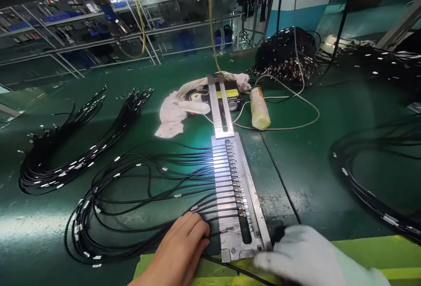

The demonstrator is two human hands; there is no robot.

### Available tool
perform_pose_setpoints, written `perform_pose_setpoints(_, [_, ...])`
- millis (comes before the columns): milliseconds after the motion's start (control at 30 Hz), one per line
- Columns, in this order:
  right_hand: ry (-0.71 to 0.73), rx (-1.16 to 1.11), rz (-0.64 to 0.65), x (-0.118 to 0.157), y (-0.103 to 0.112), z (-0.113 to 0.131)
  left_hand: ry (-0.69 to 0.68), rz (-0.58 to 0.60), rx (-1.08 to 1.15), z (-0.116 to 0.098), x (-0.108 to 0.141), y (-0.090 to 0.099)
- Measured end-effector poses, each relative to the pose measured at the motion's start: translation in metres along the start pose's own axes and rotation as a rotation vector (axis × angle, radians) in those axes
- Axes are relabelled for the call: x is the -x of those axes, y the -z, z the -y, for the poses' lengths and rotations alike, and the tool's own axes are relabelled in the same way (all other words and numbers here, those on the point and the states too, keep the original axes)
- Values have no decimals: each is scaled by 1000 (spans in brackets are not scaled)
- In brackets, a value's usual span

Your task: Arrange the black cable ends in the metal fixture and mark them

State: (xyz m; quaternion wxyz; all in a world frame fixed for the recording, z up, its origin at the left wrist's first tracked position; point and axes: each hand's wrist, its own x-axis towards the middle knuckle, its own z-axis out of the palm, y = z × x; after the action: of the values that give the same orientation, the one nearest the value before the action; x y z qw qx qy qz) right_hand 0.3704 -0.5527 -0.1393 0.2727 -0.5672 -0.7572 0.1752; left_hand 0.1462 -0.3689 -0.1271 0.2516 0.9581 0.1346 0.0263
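Note:
A metal slotted fixture (251,185) lies lengthwise on the green table, with several black cables (184,175) running in from the left and their small connector ends lined up along its slot. My bare left hand (189,237) is at the fixture's lower left, fingers curled together over the black cables near the lowest one; what it pinches is hidden. Close to the fixture's lower right corner is my right hand (296,255) in a white glove, blurred by motion, its grip unclear. A black cable (226,265) passes below the fixture between the hands.
Bundles of black cables lie at the left (70,169) and right (365,194). Beyond the fixture are a white cloth (169,112), a black box (233,101) and a yellowish bottle (259,112). A dark cable pile (286,53) sits farther back. Hoses hang overhead.

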Motion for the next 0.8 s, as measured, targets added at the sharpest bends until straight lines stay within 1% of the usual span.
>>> perform_pose_setpoints(67, [-113,48,-46,-2,15,-9,-32,-74,40,-2,-4,0])
perform_pose_setpoints(133, [-293,-5,-112,-5,24,-19,-73,-132,68,-6,-10,-1])
perform_pose_setpoints(200, [-433,-103,-180,-9,24,-28,-121,-138,70,-10,-16,-2])
perform_pose_setpoints(267, [-491,-173,-200,-12,20,-35,-160,-113,53,-12,-23,-3])
perform_pose_setpoints(367, [-497,-213,-199,-13,15,-38,-173,-29,42,-11,-29,-2])
perform_pose_setpoints(467, [-482,-220,-215,-13,16,-36,-196,39,26,-8,-32,1])
perform_pose_setpoints(600, [-473,-235,-215,-17,20,-35,-231,62,-10,-6,-34,1])
perform_pose_setpoints(800, [-455,-268,-207,-20,22,-34,-281,52,2,-9,-37,0])
